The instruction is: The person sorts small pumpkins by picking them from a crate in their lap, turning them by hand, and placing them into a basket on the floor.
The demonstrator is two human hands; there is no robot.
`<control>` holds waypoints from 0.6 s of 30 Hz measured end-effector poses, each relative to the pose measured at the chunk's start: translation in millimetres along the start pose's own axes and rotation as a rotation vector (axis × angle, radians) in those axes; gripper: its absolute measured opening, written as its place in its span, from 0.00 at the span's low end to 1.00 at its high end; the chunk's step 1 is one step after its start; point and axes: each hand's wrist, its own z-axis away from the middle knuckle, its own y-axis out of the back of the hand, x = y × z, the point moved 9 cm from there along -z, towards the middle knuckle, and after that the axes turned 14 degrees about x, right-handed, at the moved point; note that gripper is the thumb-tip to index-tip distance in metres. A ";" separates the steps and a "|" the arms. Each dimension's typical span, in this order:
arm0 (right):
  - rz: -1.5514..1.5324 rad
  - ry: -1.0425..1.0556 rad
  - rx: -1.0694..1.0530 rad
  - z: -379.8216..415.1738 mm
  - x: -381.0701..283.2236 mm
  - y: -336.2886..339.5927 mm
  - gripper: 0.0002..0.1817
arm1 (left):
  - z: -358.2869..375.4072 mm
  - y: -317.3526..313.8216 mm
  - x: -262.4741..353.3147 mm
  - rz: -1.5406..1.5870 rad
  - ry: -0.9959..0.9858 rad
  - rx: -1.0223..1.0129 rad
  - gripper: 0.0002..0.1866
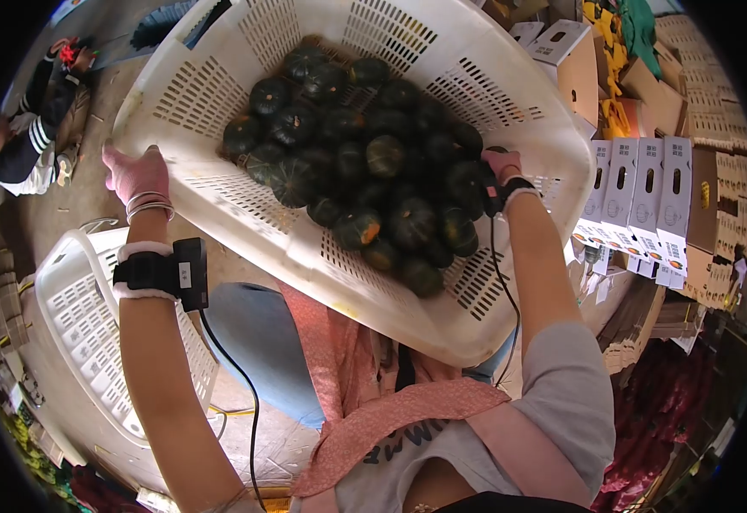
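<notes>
A large white plastic crate (262, 286) with slotted walls stands tilted in front of me, its near edge over my lap. Dark green squashes (412, 221) are heaped in it, some with orange patches. My left hand (138, 173), in a pink glove, is closed on the crate's left rim. Inside the right end of the crate is my right hand (501, 162), also pink-gloved, right against the squashes at that side. Its fingers are mostly hidden by the black device at the wrist and the squashes, so I cannot tell whether they grip one.
Another white slotted basket (82, 299) stands on the floor to my left. White printed cartons (638, 192) are lined up at the right, with stacked cardboard (715, 51) behind. Dark red net sacks (660, 419) lie at lower right. Another person (35, 137) is at upper left.
</notes>
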 end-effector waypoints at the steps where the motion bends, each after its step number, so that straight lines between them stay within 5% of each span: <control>1: -0.200 0.173 -0.125 22.0 -15.3 17.9 0.47 | 0.7 0.2 0.8 0.009 0.001 -0.006 0.43; 9: -0.844 0.011 -0.748 111.2 -50.5 -4.5 0.34 | 5.4 1.9 2.5 0.044 0.010 0.032 0.42; 15: -1.066 -0.023 -0.877 134.6 -71.0 -14.0 0.30 | 5.2 2.9 3.7 0.089 0.028 0.035 0.42; 18: -0.804 0.235 -0.832 127.7 -85.4 -53.3 0.32 | 8.3 3.6 1.6 0.089 0.021 0.027 0.42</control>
